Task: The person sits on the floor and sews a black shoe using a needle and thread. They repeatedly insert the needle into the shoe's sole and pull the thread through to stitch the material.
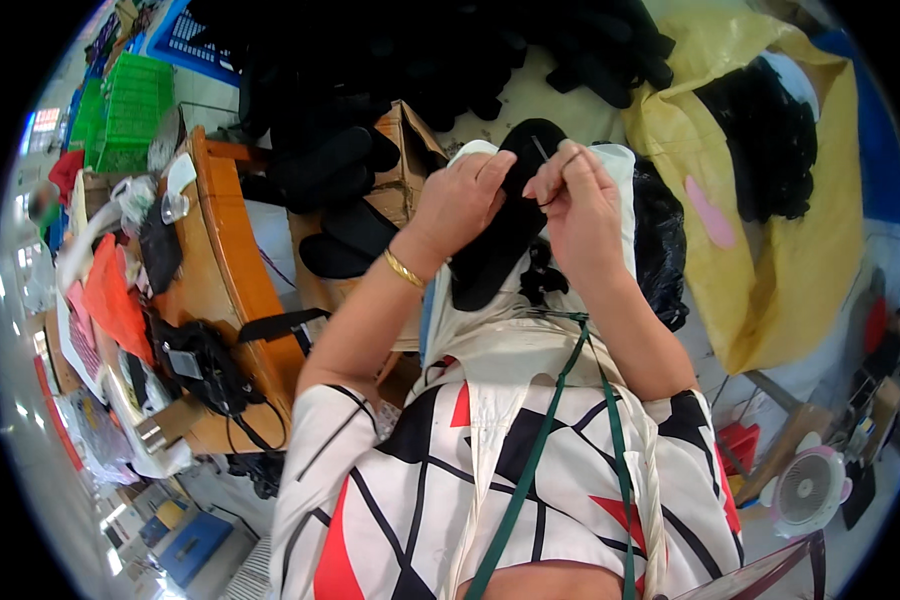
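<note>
At frame centre, the left hand [460,200] clamps the black insole [500,235]; the right hand [580,200] pinches a needle [538,148] (barely visible). A slip could prick the left fingers.

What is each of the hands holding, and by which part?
Left hand grips the black shoe piece near its upper end; right hand pinches a thin needle-like tool beside it.

You sit in a footwear workshop: heaps of black insoles [370,150], a yellow sack [770,250] of them, green crates [130,110], and a cluttered wooden workbench [240,260].
</note>
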Tool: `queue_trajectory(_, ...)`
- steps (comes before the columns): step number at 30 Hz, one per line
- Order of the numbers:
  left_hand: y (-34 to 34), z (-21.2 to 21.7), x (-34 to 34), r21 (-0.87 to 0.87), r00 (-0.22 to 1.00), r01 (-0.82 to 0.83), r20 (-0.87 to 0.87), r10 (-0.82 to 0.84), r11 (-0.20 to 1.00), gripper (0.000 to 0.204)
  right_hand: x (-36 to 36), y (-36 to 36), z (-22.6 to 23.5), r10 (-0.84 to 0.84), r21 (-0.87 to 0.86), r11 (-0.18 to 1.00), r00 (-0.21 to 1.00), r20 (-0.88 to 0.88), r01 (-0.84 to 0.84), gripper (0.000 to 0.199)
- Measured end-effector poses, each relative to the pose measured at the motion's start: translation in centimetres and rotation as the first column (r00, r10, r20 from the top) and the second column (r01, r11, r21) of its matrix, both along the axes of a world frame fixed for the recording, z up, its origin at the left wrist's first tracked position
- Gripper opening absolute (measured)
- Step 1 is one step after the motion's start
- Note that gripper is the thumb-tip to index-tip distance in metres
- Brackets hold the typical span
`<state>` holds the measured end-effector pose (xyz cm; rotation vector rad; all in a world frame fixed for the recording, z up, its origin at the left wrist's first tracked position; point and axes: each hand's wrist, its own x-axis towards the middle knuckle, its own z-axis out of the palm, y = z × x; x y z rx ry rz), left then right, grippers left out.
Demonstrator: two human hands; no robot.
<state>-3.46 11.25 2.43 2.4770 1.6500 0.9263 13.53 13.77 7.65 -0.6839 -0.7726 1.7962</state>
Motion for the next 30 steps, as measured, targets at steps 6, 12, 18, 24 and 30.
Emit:
queue_trajectory(6,-0.4,-1.6,0.9,-0.132,0.95,0.308,-0.011,-0.312,0.942,0.041,2.9,-4.2,-2.2,0.002,0.006,1.0,1.0,0.0,-0.002,0.025)
queue_trajectory(12,-6.2,-6.3,4.8,-0.341,0.895,0.412,0.328,-0.304,0.845,0.036,5.6,-9.4,-2.3,0.226,-0.251,0.952,0.954,0.198,-0.173,0.026)
queue_trajectory(18,-5.1,-3.3,4.8,-0.48,0.927,0.299,0.352,-0.131,0.825,0.026,8.1,-4.7,-3.5,-0.238,0.448,0.887,0.719,0.653,-0.114,0.01)
queue_trajectory(24,-5.0,0.7,5.4,-0.809,0.843,0.26,0.456,0.284,0.527,0.016,9.8,-4.2,-2.1,-0.518,0.728,0.611,0.537,0.666,-0.313,0.01)
queue_trajectory(30,-5.3,-2.1,7.8,-0.909,0.91,0.247,0.337,0.242,0.337,0.024,11.3,-5.1,-1.3,-0.554,0.752,0.457,0.51,0.658,-0.474,0.009)
